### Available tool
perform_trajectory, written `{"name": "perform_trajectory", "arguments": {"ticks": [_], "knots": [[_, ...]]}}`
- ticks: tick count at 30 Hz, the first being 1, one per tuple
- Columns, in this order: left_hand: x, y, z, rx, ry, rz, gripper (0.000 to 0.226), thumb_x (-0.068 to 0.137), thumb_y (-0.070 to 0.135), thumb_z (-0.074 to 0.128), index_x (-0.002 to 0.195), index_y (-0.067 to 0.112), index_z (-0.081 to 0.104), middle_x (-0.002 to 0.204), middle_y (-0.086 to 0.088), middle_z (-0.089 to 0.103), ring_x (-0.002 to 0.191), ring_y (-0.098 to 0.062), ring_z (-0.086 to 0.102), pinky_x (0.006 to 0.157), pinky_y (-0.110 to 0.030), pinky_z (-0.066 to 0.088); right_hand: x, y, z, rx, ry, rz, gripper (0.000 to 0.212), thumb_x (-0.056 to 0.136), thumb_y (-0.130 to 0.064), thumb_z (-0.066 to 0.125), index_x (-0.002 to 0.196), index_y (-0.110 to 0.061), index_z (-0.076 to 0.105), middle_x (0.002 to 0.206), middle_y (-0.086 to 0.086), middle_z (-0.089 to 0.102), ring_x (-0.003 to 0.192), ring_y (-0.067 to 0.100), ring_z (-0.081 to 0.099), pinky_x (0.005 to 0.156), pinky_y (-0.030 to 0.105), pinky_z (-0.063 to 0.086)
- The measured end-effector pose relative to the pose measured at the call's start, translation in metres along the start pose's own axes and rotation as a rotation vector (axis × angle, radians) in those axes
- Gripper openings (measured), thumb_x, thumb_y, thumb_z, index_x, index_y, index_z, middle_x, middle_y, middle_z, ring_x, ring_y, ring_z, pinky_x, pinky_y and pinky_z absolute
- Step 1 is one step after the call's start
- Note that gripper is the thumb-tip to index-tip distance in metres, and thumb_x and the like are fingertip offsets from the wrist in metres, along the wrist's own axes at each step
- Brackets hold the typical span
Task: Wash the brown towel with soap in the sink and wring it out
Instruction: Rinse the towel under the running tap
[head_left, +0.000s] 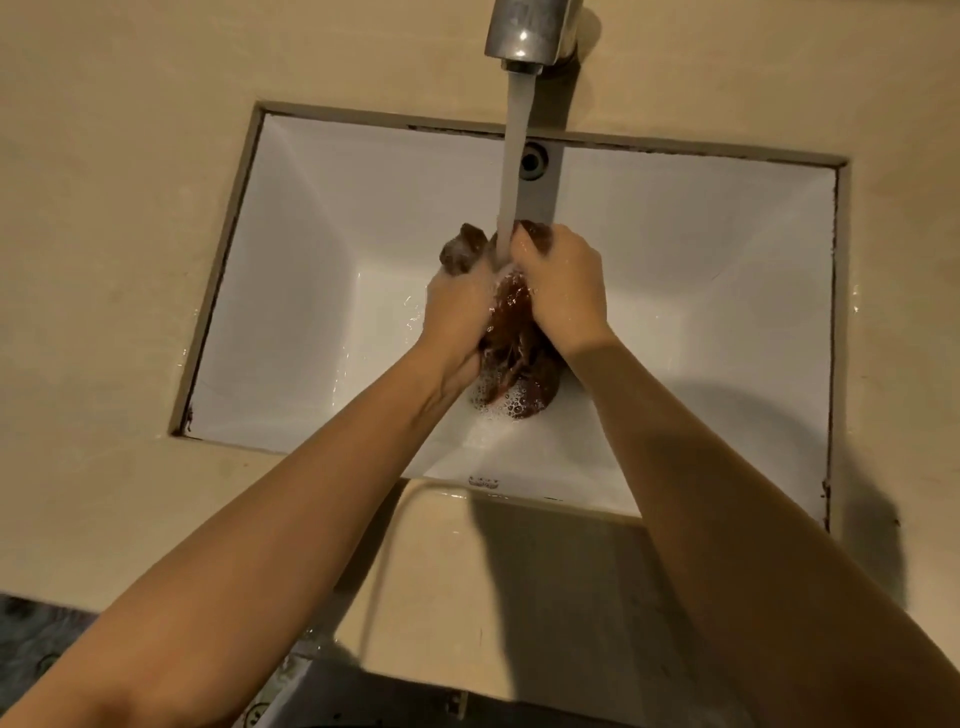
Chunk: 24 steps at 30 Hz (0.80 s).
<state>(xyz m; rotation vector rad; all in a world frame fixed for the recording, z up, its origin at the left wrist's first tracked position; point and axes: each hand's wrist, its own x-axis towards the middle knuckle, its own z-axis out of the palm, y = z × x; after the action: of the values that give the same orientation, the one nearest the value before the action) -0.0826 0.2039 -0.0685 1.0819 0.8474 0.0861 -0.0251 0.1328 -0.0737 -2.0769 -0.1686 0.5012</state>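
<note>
The brown towel (514, 343) is bunched up, wet and soapy, in the middle of the white sink (311, 260). My left hand (457, 306) grips its left part, and a dark lump of cloth sticks out above the fingers. My right hand (563, 291) grips the right part, fingers curled round the cloth. Water runs from the metal tap (530, 34) straight down between both hands onto the towel. Soap bubbles cling to the towel's lower end, which hangs toward the sink floor.
A beige stone counter (130, 208) surrounds the sink on all sides. The overflow hole (532, 161) sits in the sink's back wall behind the water stream. Water splashes lie on the sink floor and the counter's front edge. A dark floor shows at the lower left.
</note>
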Motion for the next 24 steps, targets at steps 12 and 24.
{"name": "perform_trajectory", "arguments": {"ticks": [12, 24], "knots": [[0.010, 0.019, -0.027, -0.263, -0.171, -0.169, 0.037, 0.086, 0.004, 0.061, 0.123, -0.004, 0.057, 0.106, -0.021, 0.068, 0.085, -0.025, 0.071, 0.068, -0.032, 0.059, -0.007, 0.014, -0.017, 0.307, -0.389, 0.050, 0.047, 0.096, -0.046, 0.037, 0.126, -0.010, 0.034, 0.109, -0.002, 0.050, 0.100, 0.006, 0.054, 0.084, 0.016, 0.051], [0.025, 0.012, -0.029, -0.432, -0.184, -0.113, 0.032, 0.091, -0.007, 0.049, 0.113, 0.016, 0.058, 0.114, -0.020, 0.064, 0.104, -0.032, 0.064, 0.092, -0.047, 0.052, -0.010, 0.017, -0.038, 0.314, -0.372, 0.152, 0.041, 0.090, -0.016, 0.055, 0.130, -0.013, 0.049, 0.115, 0.006, 0.062, 0.104, 0.022, 0.061, 0.093, 0.037, 0.052]]}}
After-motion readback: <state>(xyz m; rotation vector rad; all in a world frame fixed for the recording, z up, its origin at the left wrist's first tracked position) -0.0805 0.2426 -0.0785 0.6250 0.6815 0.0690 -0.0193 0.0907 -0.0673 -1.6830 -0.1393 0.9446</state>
